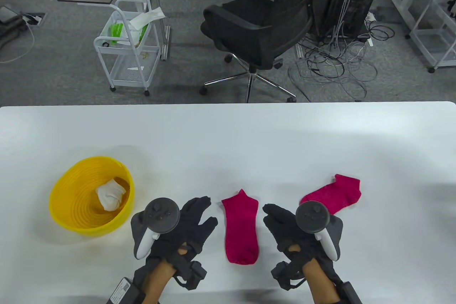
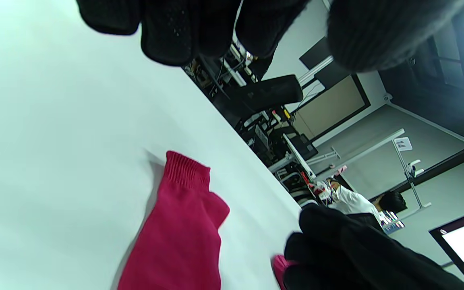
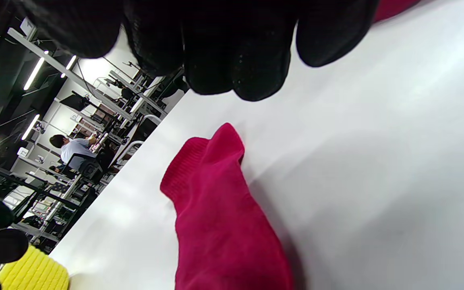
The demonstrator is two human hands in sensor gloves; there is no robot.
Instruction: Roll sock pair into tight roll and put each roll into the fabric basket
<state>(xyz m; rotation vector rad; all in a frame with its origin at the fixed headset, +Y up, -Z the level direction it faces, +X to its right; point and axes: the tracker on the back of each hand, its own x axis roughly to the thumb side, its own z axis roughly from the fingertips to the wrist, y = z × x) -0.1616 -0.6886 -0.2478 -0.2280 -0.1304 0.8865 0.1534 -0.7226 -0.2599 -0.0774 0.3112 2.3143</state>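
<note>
Your left hand (image 1: 178, 227) hovers just left of the near red sock (image 1: 241, 227), its fingers (image 1: 199, 207) spread and nearly straight, holding nothing and touching no sock. Your right hand (image 1: 292, 229) sits just right of that same sock, fingers (image 1: 272, 211) loosely extended toward it, empty as well; whether the fingertips touch the table (image 1: 228, 133) you cannot tell. The near red sock lies flat and unrolled between your hands, cuff pointing away from you. The second red sock (image 1: 335, 193) lies flat beyond your right hand, partly hidden by the tracker. Well left of the near sock stands the yellow basket (image 1: 67, 211), holding one white sock roll (image 1: 109, 194).
</note>
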